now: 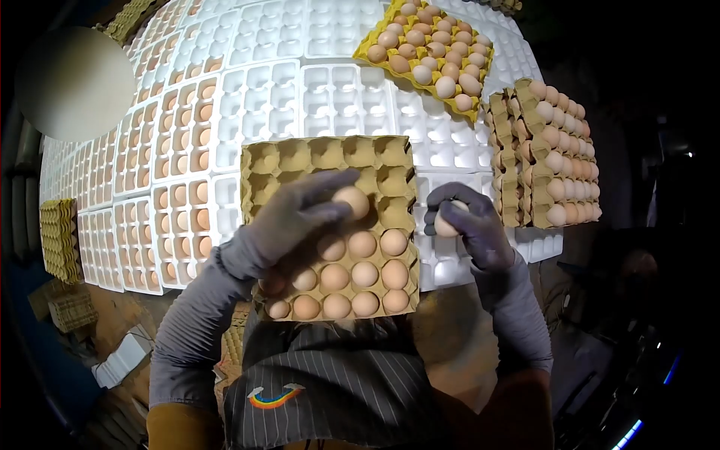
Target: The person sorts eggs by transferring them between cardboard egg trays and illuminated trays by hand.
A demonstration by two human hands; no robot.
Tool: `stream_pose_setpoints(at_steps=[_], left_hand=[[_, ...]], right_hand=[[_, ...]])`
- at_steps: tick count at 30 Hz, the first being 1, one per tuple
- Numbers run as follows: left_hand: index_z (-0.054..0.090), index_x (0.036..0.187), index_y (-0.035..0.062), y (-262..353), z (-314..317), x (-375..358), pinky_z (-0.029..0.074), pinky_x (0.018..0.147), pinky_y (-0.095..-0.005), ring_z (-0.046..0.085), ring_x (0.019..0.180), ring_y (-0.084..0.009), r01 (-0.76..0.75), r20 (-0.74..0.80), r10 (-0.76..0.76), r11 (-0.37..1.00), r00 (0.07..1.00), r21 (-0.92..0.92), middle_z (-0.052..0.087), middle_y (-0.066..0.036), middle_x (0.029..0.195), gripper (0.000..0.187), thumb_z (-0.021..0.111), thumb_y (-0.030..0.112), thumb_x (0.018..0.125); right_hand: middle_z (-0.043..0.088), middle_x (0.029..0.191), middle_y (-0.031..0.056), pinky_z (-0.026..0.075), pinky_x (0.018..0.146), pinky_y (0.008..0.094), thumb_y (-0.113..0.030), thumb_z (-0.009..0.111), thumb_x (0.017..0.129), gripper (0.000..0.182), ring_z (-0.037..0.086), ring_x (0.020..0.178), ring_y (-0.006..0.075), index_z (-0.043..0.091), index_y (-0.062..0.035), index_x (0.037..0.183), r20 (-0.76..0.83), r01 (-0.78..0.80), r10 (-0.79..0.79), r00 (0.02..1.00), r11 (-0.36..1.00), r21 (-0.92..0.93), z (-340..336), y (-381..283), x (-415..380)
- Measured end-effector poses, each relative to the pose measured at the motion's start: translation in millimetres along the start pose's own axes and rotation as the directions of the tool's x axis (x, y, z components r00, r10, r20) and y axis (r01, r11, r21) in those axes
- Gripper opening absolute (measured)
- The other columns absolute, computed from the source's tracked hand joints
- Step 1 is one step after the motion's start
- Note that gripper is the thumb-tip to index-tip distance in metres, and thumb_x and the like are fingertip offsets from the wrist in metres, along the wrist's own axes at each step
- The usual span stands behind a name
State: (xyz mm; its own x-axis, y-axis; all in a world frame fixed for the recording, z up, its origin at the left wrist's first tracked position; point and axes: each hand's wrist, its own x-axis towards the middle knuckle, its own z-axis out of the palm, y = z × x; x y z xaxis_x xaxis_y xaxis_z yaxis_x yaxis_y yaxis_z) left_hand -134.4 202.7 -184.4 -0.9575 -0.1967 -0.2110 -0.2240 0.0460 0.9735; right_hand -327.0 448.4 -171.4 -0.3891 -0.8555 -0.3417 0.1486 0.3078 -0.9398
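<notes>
A brown cardboard egg tray lies in front of me, its near rows filled with eggs and its far cups bare. Over the middle of this tray, my gloved left hand has its thumb and fingers around an egg. To the right of the tray, my gloved right hand is closed on another egg, with white foam cups beneath it. The left hand and forearm hide part of the tray's left side.
White foam trays cover the table, those at left holding eggs. A yellow egg tray full of eggs lies at the back. Stacked brown trays with eggs stand at right. More stacked trays stand at the left edge.
</notes>
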Motion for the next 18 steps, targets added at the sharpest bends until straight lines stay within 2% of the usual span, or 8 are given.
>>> stream_pose_setpoints(at_steps=[1, 3, 6, 8, 9, 11, 14, 18], left_hand=[[0.054, 0.138, 0.0045, 11, -17, -10, 0.053, 0.099, -0.0341, 0.061, 0.115, -0.0228, 0.126, -0.022, -0.139, 0.945, 0.99, -0.301, 0.061, -0.015, 0.127, 0.047, 0.062, 0.027, 0.098], [0.057, 0.126, 0.0027, -2, -39, -31, 0.057, 0.093, -0.0377, 0.065, 0.109, -0.0254, -0.119, -0.274, -0.096, 0.732, 0.957, -0.671, 0.063, -0.013, 0.119, 0.04, 0.051, 0.034, 0.102], [0.063, 0.108, 0.0041, -32, -95, -78, 0.056, 0.078, -0.0369, 0.065, 0.087, -0.0197, -0.156, -0.275, -0.127, 0.575, 0.953, -0.803, 0.065, -0.008, 0.099, 0.04, 0.054, 0.042, 0.101], [0.065, 0.101, 0.0024, -39, -106, -110, 0.054, 0.076, -0.0343, 0.064, 0.082, -0.0182, -0.03, -0.368, -0.224, 0.819, 0.903, -0.573, 0.063, -0.008, 0.097, 0.039, 0.055, 0.04, 0.1], [0.066, 0.101, 0.0004, -37, -104, -121, 0.052, 0.074, -0.032, 0.064, 0.078, -0.0168, 0.141, -0.425, -0.295, 0.924, 0.856, -0.356, 0.064, -0.009, 0.098, 0.04, 0.053, 0.039, 0.101], [0.068, 0.113, -0.0009, -27, -85, -129, 0.053, 0.074, -0.0304, 0.063, 0.08, -0.0146, 0.279, -0.42, -0.264, 0.96, 0.868, -0.028, 0.063, -0.008, 0.112, 0.03, 0.064, 0.023, 0.095], [0.069, 0.123, 0.01, -29, -51, -125, 0.055, 0.077, -0.0314, 0.063, 0.085, -0.0144, 0.17, -0.351, 0.059, 0.793, 0.935, 0.585, 0.058, -0.011, 0.135, 0.04, 0.078, 0.017, 0.084], [0.066, 0.126, 0.0143, -39, -30, -112, 0.056, 0.08, -0.037, 0.065, 0.086, -0.0246, 0.107, -0.204, 0.113, 0.561, 0.972, 0.821, 0.054, -0.013, 0.139, 0.05, 0.081, 0.029, 0.08]], right_hand=[[0.061, 0.12, 0.013, 0.05, 0.092, 0.0323, -0.02, 0.056, 0.096, 0.027, 0.061, 0.11, 0.0239, 0.064, -0.0095, 0.119, 0.043, -0.204, 0.216, 0.975, 0.958, -0.2, 6, -13, -2], [0.059, 0.131, 0.01, 0.051, 0.094, 0.0371, -0.024, 0.067, 0.09, 0.029, 0.062, 0.113, 0.0272, 0.067, -0.0127, 0.116, 0.189, 0.116, 0.017, 0.982, 0.734, -0.669, 17, -3, -7], [0.055, 0.138, 0.0094, 0.051, 0.097, 0.0408, -0.035, 0.068, 0.089, 0.039, 0.057, 0.122, 0.0306, 0.065, -0.0145, 0.122, 0.348, 0.35, -0.062, 0.935, 0.294, -0.889, 33, 20, -10], [0.061, 0.12, 0.0133, 0.053, 0.088, 0.0426, -0.042, 0.075, 0.081, 0.06, 0.063, 0.108, 0.0307, 0.057, -0.0137, 0.131, 0.26, 0.294, -0.209, 0.943, 0.158, -0.942, 38, 29, -9], [0.061, 0.121, 0.0126, 0.052, 0.088, 0.0416, -0.04, 0.074, 0.082, 0.058, 0.063, 0.108, 0.0301, 0.057, -0.0151, 0.132, 0.24, 0.295, -0.233, 0.942, 0.239, -0.925, 35, 29, -10], [0.061, 0.12, 0.0117, 0.053, 0.086, 0.041, -0.039, 0.074, 0.082, 0.058, 0.063, 0.106, 0.0295, 0.056, -0.0151, 0.132, 0.299, 0.355, -0.282, 0.912, 0.172, -0.919, 28, 27, -14], [0.06, 0.114, 0.0095, 0.053, 0.082, 0.0398, -0.037, 0.073, 0.082, 0.054, 0.062, 0.101, 0.0275, 0.057, -0.0147, 0.128, 0.398, 0.443, -0.273, 0.876, 0.124, -0.888, 39, 6, -6], [0.057, 0.116, 0.0057, 0.054, 0.078, 0.0378, -0.026, 0.065, 0.085, 0.022, 0.061, 0.101, 0.0236, 0.067, -0.0119, 0.102, 0.372, 0.38, -0.079, 0.925, 0.169, -0.909, 95, -17, 16]])
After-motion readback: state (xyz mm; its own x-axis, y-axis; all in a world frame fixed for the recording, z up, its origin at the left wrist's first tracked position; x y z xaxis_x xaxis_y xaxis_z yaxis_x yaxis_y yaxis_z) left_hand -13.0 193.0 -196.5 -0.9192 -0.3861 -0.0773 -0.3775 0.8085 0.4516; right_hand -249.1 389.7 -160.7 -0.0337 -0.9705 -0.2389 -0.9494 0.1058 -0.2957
